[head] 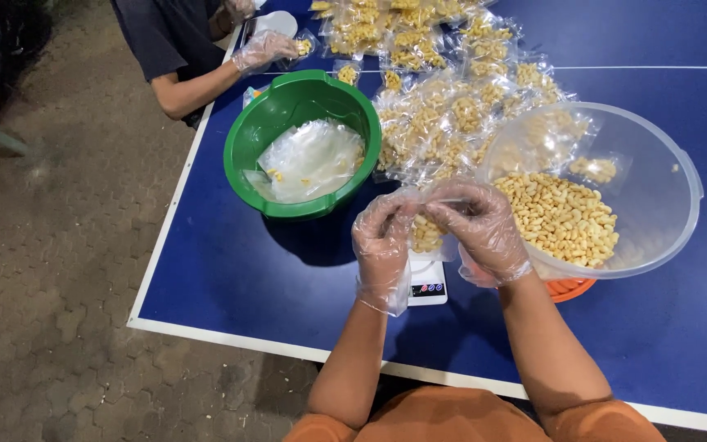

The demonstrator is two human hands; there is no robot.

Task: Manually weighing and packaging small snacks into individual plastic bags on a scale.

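Note:
Both my hands wear thin clear plastic gloves. My left hand (382, 237) and my right hand (483, 229) pinch the top edge of a small clear bag of pale yellow snack pieces (427, 233) between them, just above a small white scale (427, 282). To the right, tilted toward me, a large clear plastic bowl (656, 180) holds loose snack pieces (562, 217). A pile of filled small bags (443, 106) lies on the blue table (231, 270) behind my hands.
A green bowl (243, 143) with empty clear bags stands left of the pile. An orange item (568, 288) shows under the clear bowl. Another person's gloved hand (262, 51) handles a bag at the far left table edge. Paved ground lies to the left.

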